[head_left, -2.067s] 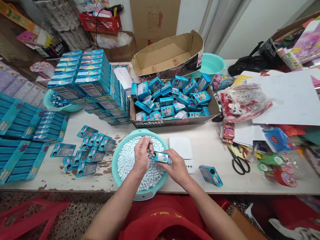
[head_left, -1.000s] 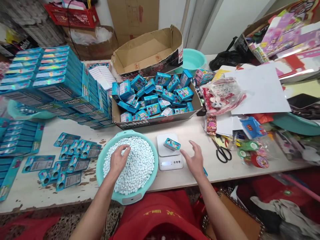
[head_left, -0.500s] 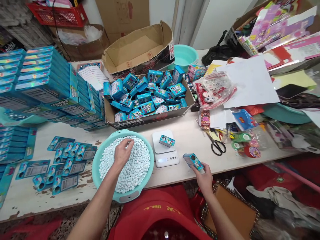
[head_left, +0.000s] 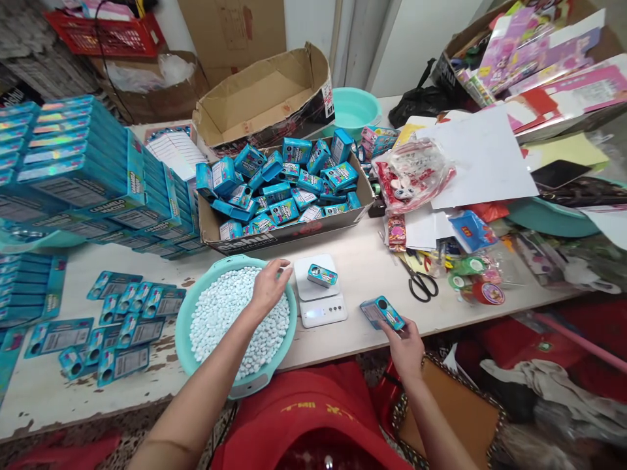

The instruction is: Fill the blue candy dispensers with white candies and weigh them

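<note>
My left hand (head_left: pixel 271 287) is over the right side of a turquoise basin (head_left: pixel 180 333) full of small white candies (head_left: pixel 220 320). Its fingers are drawn together near the kitchen scale; whatever they hold is hidden. On the white scale (head_left: pixel 321 312) rests a small blue candy box (head_left: pixel 322 275) with a round hole in its end. My right hand (head_left: pixel 407 346) grips another blue candy box (head_left: pixel 382 312) to the right of the scale, tilted, with its dark round hole facing up.
Behind the basin is a carton (head_left: pixel 289 238) of blue boxes. Stacked blue packs (head_left: pixel 83 170) stand at the left, with several flat boxes (head_left: pixel 122 365) in front. Black-handled scissors (head_left: pixel 422 286) and plastic-wrapped clutter lie to the right. The table's front edge runs below the basin.
My left hand has moved right from the middle of the candies toward the scale. My right hand still holds its box, now turned slightly. The view has shifted a little.
</note>
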The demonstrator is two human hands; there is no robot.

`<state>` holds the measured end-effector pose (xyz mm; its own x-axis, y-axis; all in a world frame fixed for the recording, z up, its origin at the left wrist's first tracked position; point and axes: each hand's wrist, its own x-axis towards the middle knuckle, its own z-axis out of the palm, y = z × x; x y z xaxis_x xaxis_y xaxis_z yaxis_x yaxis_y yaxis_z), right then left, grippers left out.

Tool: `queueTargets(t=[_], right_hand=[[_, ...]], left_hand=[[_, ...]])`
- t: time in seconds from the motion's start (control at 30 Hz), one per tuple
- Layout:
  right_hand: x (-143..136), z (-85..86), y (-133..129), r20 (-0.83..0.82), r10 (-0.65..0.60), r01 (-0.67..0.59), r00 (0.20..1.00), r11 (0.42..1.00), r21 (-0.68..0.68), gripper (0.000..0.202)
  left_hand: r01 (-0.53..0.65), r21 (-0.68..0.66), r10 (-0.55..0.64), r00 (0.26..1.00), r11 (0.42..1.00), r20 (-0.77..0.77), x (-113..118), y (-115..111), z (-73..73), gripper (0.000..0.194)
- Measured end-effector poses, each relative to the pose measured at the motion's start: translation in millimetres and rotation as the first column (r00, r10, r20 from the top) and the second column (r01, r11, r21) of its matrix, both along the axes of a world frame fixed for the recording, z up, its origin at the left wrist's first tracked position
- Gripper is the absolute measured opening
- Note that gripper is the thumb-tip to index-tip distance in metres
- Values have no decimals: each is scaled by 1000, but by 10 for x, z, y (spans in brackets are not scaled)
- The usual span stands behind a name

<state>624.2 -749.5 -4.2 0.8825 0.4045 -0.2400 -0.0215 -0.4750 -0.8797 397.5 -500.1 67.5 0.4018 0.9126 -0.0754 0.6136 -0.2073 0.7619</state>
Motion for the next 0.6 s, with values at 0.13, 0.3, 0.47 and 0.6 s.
queueTargets(t=[0.13,0.3,0.47,0.6], right_hand=[[-1,-191,50,13,5,-5,1000,1000,22,57],[-51,-125,212,215,57,-57,975,998,-9,69],[-338,415,560,614,308,-349,727,935,-55,76],[-615,744,965,332,640,-665,693,745,-49,53]], left_hand=[[219,66,-215,974,973,-67,291,1,-122,32],[469,-19,-468,876,883,-115,584,25,-319,40],[402,-100,-381,907,910,180,488,-131,-179,31],[296,-386,-29,824,874,565,215,-426,32,44]])
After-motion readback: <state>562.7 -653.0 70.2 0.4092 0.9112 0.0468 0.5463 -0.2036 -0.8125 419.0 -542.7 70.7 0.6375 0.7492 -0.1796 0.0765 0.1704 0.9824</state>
